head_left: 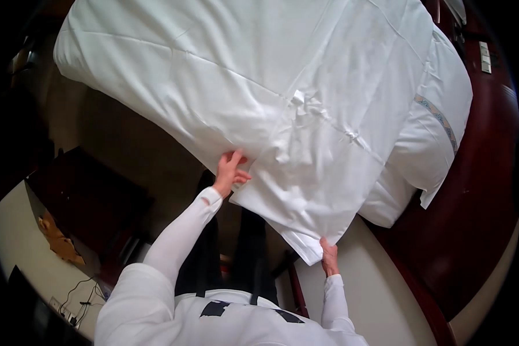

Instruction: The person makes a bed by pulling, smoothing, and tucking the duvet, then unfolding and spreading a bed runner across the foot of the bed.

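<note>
A white duvet covers the bed, wrinkled and bunched near its middle. My right hand is closed on the near corner of the duvet, which it pulls out beyond the bed's side. At the duvet's near edge, my left hand rests with fingers apart, touching the cloth. Part of the left thumb and palm side is hard to see. White pillows lie at the right end of the bed, one with a patterned band across it.
A dark red headboard stands to the right. A pale wall is beside my right arm. On the lower left are a dark wooden piece of furniture and cables by a wall socket. Dark floor shows left of my legs.
</note>
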Available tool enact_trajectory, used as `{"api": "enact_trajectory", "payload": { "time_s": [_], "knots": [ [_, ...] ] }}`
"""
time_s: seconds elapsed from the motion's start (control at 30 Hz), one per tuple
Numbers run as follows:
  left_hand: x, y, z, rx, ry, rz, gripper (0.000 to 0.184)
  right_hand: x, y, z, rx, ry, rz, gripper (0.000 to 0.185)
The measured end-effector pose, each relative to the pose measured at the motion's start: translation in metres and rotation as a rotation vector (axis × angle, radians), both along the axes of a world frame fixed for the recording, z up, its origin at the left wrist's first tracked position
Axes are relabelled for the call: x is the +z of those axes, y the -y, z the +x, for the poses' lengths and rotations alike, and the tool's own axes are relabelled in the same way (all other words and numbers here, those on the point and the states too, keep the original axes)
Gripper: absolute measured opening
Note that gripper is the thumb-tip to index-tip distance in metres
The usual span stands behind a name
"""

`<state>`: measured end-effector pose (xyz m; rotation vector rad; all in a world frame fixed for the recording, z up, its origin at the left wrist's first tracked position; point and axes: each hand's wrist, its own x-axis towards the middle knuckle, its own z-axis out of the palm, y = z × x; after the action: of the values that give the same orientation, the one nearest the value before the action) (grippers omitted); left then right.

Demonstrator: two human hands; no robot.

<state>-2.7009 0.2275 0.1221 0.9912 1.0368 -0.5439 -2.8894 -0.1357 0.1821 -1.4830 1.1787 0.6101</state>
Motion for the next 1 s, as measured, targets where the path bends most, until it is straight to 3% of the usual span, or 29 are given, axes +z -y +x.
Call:
{"api": "enact_trajectory", "payload": {
  "time_s": [0.1, 0.27, 0.33, 0.4, 0.47, 0.73, 1.0],
  "knots": [
    [-0.016, 0.024, 0.009, 0.045, 0.011, 0.115, 0.033, 0.018, 0.006, 0.001, 0.017, 0.037, 0.027, 0.047],
    [-0.023, 0.035, 0.001, 0.159, -0.035, 0.226, 0.031, 0.032, 0.012, 0.007, 0.098, 0.042, 0.05, 0.05],
    [-0.021, 0.038, 0.006, 0.173, -0.201, 0.91, 0.035, 0.029, 0.009, 0.007, 0.053, 0.068, 0.089, 0.051],
    [-0.017, 0.036, 0.017, 0.299, -0.114, 0.893, 0.04, 0.025, 0.005, 0.007, 0.052, 0.07, 0.086, 0.05],
    [-0.03, 0.025, 0.023, 0.472, 0.197, 0.149, 0.043, 0.021, -0.002, 0.009, 0.055, 0.063, 0.102, 0.049],
    [-0.031, 0.02, 0.014, 0.49, 0.107, 0.228, 0.032, 0.011, -0.004, 0.007, 0.024, 0.068, 0.084, 0.046],
    [-0.018, 0.014, 0.005, 0.568, 0.045, 0.094, 0.035, 0.009, -0.01, 0.008, -0.004, 0.105, 0.094, 0.045]
  ]
}}
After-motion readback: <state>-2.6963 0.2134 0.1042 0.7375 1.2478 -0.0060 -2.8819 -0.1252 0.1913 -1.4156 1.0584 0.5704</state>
